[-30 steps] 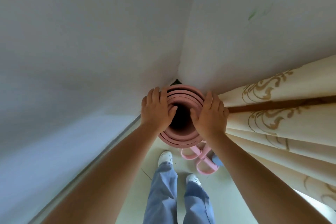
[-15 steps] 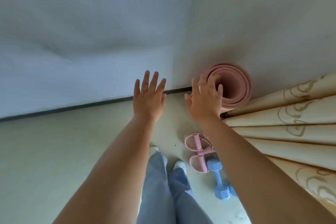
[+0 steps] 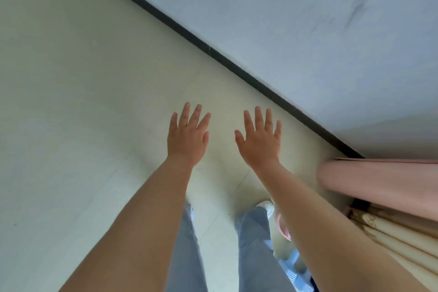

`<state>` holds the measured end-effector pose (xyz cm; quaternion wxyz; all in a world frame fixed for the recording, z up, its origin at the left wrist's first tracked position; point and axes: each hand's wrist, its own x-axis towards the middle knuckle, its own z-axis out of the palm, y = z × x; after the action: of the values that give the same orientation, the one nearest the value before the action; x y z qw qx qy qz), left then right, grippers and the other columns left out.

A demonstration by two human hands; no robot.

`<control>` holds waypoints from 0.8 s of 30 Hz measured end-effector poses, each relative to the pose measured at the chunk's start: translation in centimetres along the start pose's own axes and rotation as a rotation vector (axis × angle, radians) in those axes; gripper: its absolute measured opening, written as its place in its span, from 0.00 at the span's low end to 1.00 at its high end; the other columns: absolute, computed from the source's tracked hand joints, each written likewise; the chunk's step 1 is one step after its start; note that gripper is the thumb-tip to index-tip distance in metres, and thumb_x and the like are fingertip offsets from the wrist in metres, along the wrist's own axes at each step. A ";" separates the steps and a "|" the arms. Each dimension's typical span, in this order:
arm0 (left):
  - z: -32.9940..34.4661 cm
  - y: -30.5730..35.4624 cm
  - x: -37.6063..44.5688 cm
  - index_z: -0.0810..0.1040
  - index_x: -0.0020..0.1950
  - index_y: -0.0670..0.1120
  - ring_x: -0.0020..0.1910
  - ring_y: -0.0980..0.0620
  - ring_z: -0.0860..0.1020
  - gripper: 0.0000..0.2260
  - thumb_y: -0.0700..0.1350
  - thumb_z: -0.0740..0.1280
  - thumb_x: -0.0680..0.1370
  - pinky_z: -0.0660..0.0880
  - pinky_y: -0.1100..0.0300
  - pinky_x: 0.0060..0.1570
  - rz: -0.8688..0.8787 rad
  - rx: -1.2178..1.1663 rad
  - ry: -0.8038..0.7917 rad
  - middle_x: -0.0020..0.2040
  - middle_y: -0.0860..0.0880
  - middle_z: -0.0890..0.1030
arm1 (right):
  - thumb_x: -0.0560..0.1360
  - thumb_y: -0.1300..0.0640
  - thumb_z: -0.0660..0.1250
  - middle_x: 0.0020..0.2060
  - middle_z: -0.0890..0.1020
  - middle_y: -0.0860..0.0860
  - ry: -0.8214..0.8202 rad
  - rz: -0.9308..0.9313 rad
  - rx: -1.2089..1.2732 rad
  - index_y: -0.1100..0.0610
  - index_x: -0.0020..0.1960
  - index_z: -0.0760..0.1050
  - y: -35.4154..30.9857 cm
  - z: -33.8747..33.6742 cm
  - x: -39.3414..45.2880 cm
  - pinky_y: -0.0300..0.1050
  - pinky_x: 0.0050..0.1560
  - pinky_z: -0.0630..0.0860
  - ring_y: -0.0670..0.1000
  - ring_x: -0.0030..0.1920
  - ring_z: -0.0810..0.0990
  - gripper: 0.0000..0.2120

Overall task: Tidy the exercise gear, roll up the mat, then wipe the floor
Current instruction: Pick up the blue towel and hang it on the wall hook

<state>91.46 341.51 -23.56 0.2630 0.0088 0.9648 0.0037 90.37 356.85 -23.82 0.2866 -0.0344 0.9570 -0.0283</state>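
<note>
Head view: rolled pink mat [image 3: 379, 182] lies at the right edge of frame, in the corner where the dark baseboard [image 3: 213, 52] meets the curtain [image 3: 398, 239]. Its long axis runs roughly left to right in the picture; its near end points toward the person's right forearm. Whether it leans on the wall or stands free cannot be told; it is blurred.

Relation that matters: mat is to the right of both hands and apart from them. Right hand [image 3: 259, 140] is nearer to it; left hand [image 3: 187, 136] is further off.

Fingers: both hands flat, palms down, fingers spread, nothing held, nothing touched. They hover over bare floor [image 3: 83, 102].

Other gear: a pink piece [image 3: 284, 230] and a blue piece [image 3: 294, 270] show on the floor beside the right leg, mostly hidden by the right arm.

Judgement: tidying and rolling look done. Wiping the floor remains; no cloth or mop is in sight, so one must be fetched.
</note>
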 end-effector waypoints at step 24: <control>-9.2 -60.7 9.3 0.49 0.78 0.50 0.78 0.46 0.45 0.22 0.50 0.47 0.83 0.48 0.49 0.75 -0.515 -0.246 0.033 0.79 0.49 0.50 | 0.82 0.47 0.45 0.77 0.47 0.53 -0.068 -0.464 -0.198 0.54 0.77 0.45 -64.0 -10.9 20.8 0.54 0.76 0.40 0.56 0.77 0.40 0.26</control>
<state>77.88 280.95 -21.01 0.2387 -0.2686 0.9316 0.0542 70.22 291.73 -21.37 0.2998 -0.2820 0.9114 0.0015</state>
